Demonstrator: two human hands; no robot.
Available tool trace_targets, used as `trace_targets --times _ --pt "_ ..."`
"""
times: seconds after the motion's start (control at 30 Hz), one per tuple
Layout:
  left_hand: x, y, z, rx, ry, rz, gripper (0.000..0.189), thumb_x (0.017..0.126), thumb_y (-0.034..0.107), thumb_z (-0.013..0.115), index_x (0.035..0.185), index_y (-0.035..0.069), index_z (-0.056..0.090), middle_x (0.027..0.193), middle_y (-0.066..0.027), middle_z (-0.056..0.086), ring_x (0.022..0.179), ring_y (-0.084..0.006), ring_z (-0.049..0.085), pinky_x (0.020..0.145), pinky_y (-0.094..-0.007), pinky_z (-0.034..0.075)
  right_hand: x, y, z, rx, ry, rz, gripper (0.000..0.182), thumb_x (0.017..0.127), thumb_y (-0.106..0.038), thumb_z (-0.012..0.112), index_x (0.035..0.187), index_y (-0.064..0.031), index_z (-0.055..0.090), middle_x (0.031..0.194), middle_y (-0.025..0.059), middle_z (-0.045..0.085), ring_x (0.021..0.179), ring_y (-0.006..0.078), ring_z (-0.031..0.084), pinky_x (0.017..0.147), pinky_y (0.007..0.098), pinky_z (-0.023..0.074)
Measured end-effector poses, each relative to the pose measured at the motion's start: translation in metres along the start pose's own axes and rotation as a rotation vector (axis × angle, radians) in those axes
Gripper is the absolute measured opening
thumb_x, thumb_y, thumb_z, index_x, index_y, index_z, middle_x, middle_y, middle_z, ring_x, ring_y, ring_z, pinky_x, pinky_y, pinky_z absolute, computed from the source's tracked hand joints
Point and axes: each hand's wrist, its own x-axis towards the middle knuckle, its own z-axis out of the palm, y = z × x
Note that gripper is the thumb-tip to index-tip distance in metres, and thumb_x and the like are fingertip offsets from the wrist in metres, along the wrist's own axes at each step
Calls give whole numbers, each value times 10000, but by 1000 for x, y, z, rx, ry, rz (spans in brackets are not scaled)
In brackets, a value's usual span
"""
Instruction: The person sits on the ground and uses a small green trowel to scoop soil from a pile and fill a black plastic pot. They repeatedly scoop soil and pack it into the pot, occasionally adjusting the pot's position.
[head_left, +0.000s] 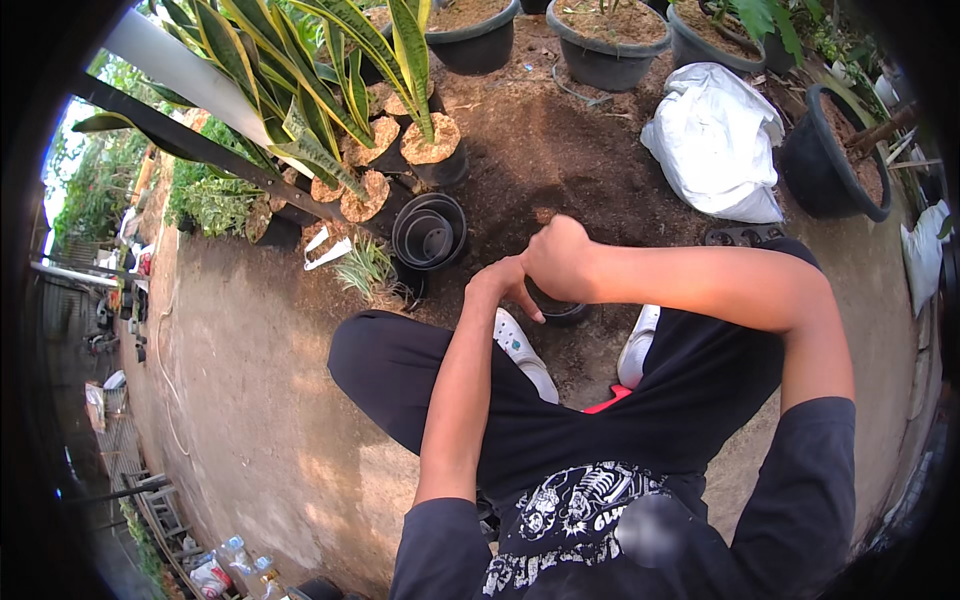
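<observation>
A black plastic plant pot stands on the dark soil between my feet, mostly covered by my hands. My left hand is at its left side, with one digit stretched down close to the rim. Whether it grips the pot is hidden. Curled above the pot's far side, my right hand meets the left one, and its fingers point away from view, so its contents cannot be seen. Loose dark soil spreads beyond both hands. To the left, a stack of empty black pots lies tilted towards me.
Potted snake plants crowd the left, below a dark metal bar. A small spider plant is near the stacked pots. A white sack sits to the right, above a black tray. Large pots line the back.
</observation>
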Motion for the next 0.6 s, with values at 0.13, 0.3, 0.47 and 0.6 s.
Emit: trace_targets --times 0.13,0.3,0.47,0.6 --pt "-9 6 -5 -34 -22 -56 1108 394 309 1001 1375 140 513 1286 -138 635 1226 -317 575 994 -425 480 -1 1 -17 -2 -67 4 280 828 -231 676 1063 -97 751 1030 96 742 949 234 723 700 377 572" --pt "-3 4 -2 -7 -4 21 1126 404 300 1000 1391 130 488 1289 -151 630 1223 -329 574 992 -428 480 -12 -1 -18 65 29 77 187 746 -196 714 896 -96 763 898 91 750 886 251 730 719 341 540" --pt "14 -26 12 -31 7 52 1130 409 299 999 1397 129 477 1274 -161 636 1218 -335 576 992 -431 480 -10 0 -26 41 -33 46 179 744 -200 718 888 -104 767 882 94 749 886 249 732 719 337 540" --pt "9 -12 8 -22 57 52 1024 432 266 994 1336 87 546 1295 -133 628 1238 -296 557 1009 -402 460 -11 2 -15 58 63 80 181 748 -202 717 893 -106 766 896 94 751 892 246 732 721 333 538"
